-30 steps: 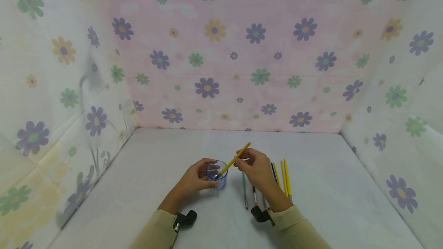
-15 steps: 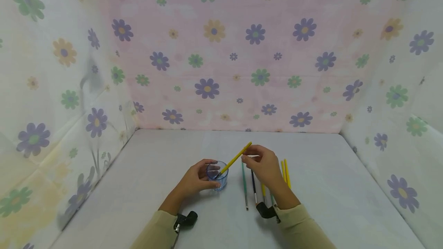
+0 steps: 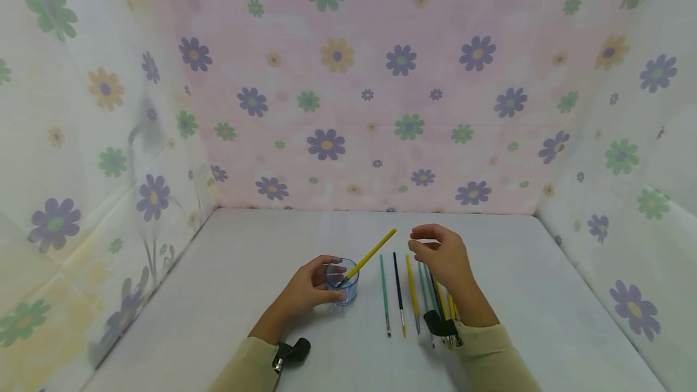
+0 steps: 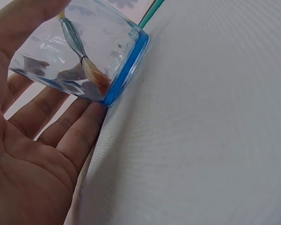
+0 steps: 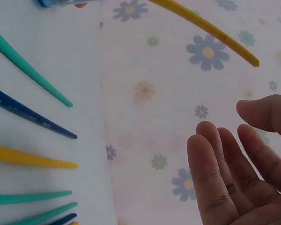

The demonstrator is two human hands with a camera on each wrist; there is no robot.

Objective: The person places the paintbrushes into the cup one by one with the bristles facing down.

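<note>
A clear blue-tinted glass (image 3: pixel 349 293) stands on the white table, and my left hand (image 3: pixel 302 288) holds it from the left with thumb and fingers around its side. Leaning in the glass is a yellow paintbrush (image 3: pixel 376 251), its handle sticking up to the right. Through the wall, the left wrist view shows its brown bristles (image 4: pixel 97 78) down near the blue base. My right hand (image 3: pixel 448 254) hovers right of the handle's end with loosely bent fingers, holding nothing. In the right wrist view, space separates the fingertips from the yellow handle.
Right of the glass, several paintbrushes lie side by side on the table: a green one (image 3: pixel 384 295), a dark blue one (image 3: pixel 399 289), a yellow one (image 3: pixel 412 286) and more partly under my right wrist. Flowered cloth walls (image 3: pixel 348 114) enclose the table's back and sides.
My right hand has let go of the yellow paintbrush and moved right, away from the glass. The brush stays leaning in it. My left hand keeps its hold.
</note>
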